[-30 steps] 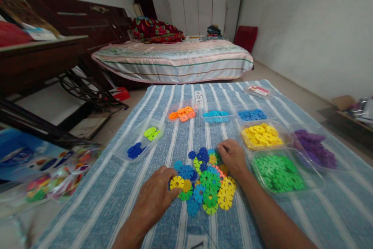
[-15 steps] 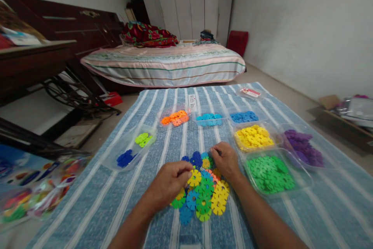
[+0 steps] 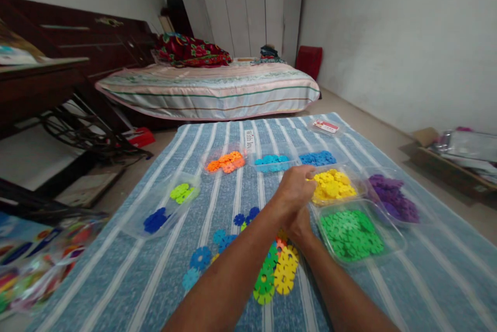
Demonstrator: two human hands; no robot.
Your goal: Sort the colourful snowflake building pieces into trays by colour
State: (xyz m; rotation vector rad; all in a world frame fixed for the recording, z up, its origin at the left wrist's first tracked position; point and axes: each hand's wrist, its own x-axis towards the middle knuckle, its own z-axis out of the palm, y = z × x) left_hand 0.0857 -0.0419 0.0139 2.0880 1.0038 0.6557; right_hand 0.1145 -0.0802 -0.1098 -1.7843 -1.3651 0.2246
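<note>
Gripping something or nothing, cannot tell which, with the left hand point(image 3: 297, 187) crossed over the right hand point(image 3: 301, 226), likewise unreadable, and nearer than it to the yellow discs point(image 3: 332, 186) heaped in the clear box point(image 3: 361, 187), just rightward beyond that upper hand.

**Stripes beneath, brights on top**

Your cloth point(image 3: 149, 280) is mottled blue with white stripes. You have yellow discs point(image 3: 333, 185), green discs point(image 3: 350, 233), purple discs point(image 3: 392, 200), orange discs point(image 3: 229, 162), sky-blue discs point(image 3: 273, 162), deeper-blue discs point(image 3: 317, 158), lime discs point(image 3: 181, 193) and navy discs point(image 3: 156, 219); your loose discs point(image 3: 265, 281) mix green, yellow, blue and orange. You face a pale striped bedspread point(image 3: 217, 94) and a red floral quilt point(image 3: 194, 51).
</note>
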